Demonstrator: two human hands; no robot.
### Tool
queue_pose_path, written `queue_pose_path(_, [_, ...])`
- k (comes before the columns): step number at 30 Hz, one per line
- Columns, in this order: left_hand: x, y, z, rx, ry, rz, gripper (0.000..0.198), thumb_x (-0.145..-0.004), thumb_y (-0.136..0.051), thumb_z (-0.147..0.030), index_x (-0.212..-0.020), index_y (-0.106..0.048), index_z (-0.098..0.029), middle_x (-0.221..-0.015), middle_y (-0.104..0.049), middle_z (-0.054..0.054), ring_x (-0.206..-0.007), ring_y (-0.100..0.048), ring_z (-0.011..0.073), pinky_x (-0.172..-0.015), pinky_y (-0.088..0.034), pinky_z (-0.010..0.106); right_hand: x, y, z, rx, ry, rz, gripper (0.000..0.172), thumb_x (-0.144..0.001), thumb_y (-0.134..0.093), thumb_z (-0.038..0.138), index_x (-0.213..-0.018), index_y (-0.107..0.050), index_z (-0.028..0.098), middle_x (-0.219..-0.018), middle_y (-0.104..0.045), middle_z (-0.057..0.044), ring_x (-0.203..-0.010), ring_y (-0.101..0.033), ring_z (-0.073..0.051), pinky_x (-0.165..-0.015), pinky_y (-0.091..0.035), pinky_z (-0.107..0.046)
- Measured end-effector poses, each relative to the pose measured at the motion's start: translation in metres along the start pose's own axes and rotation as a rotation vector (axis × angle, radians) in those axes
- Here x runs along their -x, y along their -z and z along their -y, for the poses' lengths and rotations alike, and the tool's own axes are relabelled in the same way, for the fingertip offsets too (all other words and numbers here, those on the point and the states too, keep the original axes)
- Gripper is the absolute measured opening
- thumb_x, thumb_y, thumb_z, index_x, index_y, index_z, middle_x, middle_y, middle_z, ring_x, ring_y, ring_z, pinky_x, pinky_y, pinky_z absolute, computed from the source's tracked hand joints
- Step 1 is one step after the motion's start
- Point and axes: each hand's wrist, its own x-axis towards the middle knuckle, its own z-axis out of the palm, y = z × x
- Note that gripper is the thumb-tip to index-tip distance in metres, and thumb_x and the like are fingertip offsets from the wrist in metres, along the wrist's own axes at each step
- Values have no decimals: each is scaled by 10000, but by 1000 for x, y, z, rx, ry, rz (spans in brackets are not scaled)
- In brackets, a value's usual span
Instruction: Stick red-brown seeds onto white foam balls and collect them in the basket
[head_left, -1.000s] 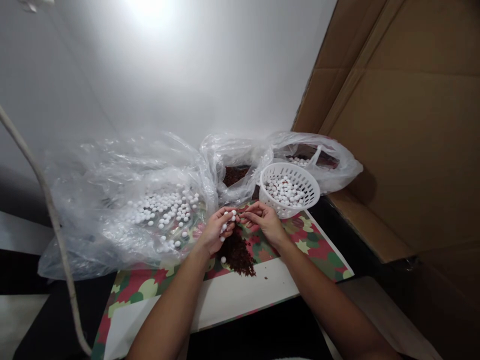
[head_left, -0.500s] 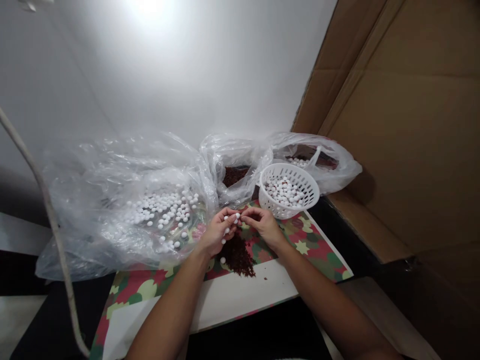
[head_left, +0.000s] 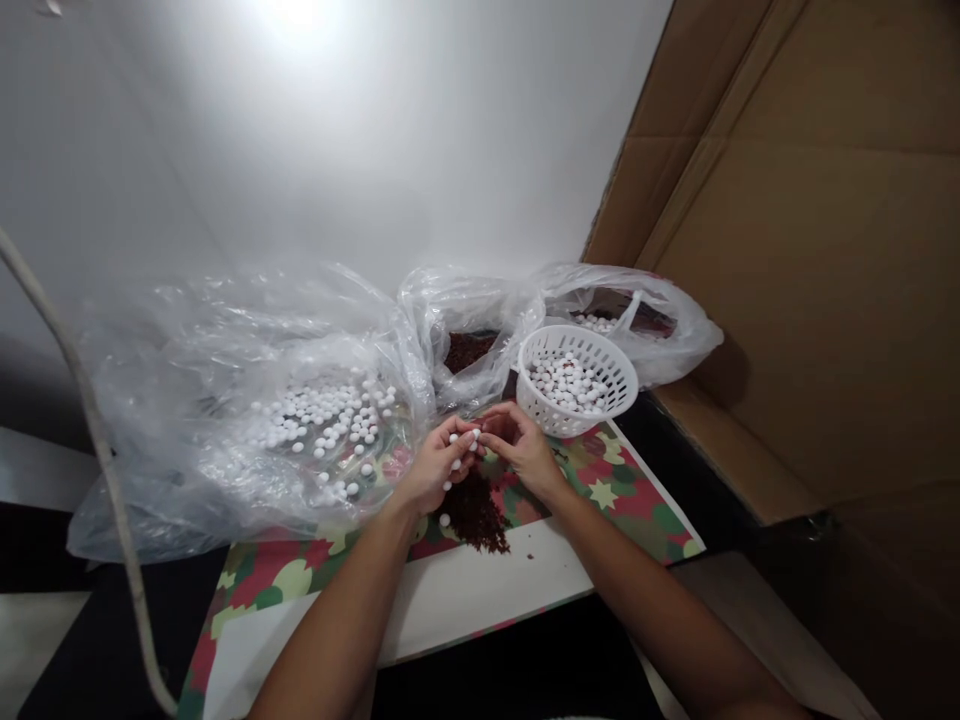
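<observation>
Several small white balls (head_left: 455,464) are held in my left hand (head_left: 433,468), one of them pinched at its fingertips. My right hand (head_left: 523,452) meets it there, thumb and forefinger closed at that same ball; whether they also hold a small brown piece is too fine to make out. Beneath the hands lies a heap of dark reddish-brown small pieces (head_left: 480,520). One loose white ball (head_left: 445,520) rests at the heap's left side. Just beyond my right hand stands a white slotted basket (head_left: 536,408) with many white balls in it.
A large clear plastic bag (head_left: 187,430) with white balls lies at left. Behind are a bag (head_left: 427,300) of brown pieces and another plastic bag (head_left: 694,345) with white balls. A cable (head_left: 97,430) hangs at left; cardboard (head_left: 795,250) walls the right. Patterned paper (head_left: 289,580) covers the table.
My right thumb and forefinger have shifted slightly at the ball, and the right hand's fingers have curled a little differently. My left hand stays nearly in place, still holding the balls.
</observation>
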Motion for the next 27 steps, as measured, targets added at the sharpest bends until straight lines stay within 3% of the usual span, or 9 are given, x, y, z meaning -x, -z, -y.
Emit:
queue_pose_path(2, [-1, 0, 0, -19, -2, -14, 335, -762, -647, -409, -914, -484, -159, -684, -540, -14, -443, -358, 9, -371, -176, 121, -1, 0, 1, 10, 18, 93, 351, -789, -625, 381, -1076, -586, 183, -976, -605, -40, -758, -571, -91, -696, -471, -207])
queue_pose_path(4, [-2, 2, 1, -20, -11, -48, 335, -772, -639, -394, -965, -477, -174, -680, -537, -16, -452, -370, 16, -374, -197, 117, -2, 0, 0, 15, 13, 134, 307, -811, -598, 376, -1040, -606, 171, -999, -604, -51, -760, -570, -87, -702, -469, -206])
queue_pose_path(10, [-2, 12, -8, 239, 18, -116, 235, -824, -579, -310, -948, -480, -137, -716, -527, 17, -469, -360, 14, -354, -204, 100, -10, 6, -15, -94, -126, -48, 268, -812, -546, 339, -1014, -494, 171, -934, -614, -36, -683, -561, -95, -556, -413, -185])
queue_pose_path(16, [-1, 20, -21, 635, 178, -98, 146, -866, -391, -189, -870, -493, -85, -735, -462, 39, -480, -356, 11, -329, -190, 91, -11, 9, -19, 656, 58, -23, 153, -820, -519, 186, -888, -654, 163, -876, -573, -37, -820, -530, -121, -790, -411, -247])
queue_pose_path(20, [-2, 21, -18, 597, 187, -109, 130, -829, -444, -96, -936, -516, -79, -706, -444, 12, -451, -317, -1, -326, -198, 92, -15, 4, -23, 869, 86, -31, 185, -855, -506, 174, -978, -641, 143, -927, -562, -65, -902, -529, -148, -847, -408, -260])
queue_pose_path(23, [-2, 18, -13, 442, 155, -105, 209, -822, -543, -152, -1018, -536, -82, -726, -480, 13, -445, -304, -6, -317, -176, 99, -19, 2, -25, 960, 82, -25, 199, -874, -501, 207, -993, -654, 161, -920, -556, -65, -886, -531, -148, -823, -412, -251])
queue_pose_path(27, [-1, 13, -8, 262, 75, -103, 232, -768, -655, -254, -885, -535, -93, -766, -539, 39, -479, -346, -1, -341, -197, 96, -20, 3, -24, 995, 77, -13, 160, -843, -541, 186, -925, -678, 185, -912, -573, -59, -824, -535, -132, -755, -409, -230])
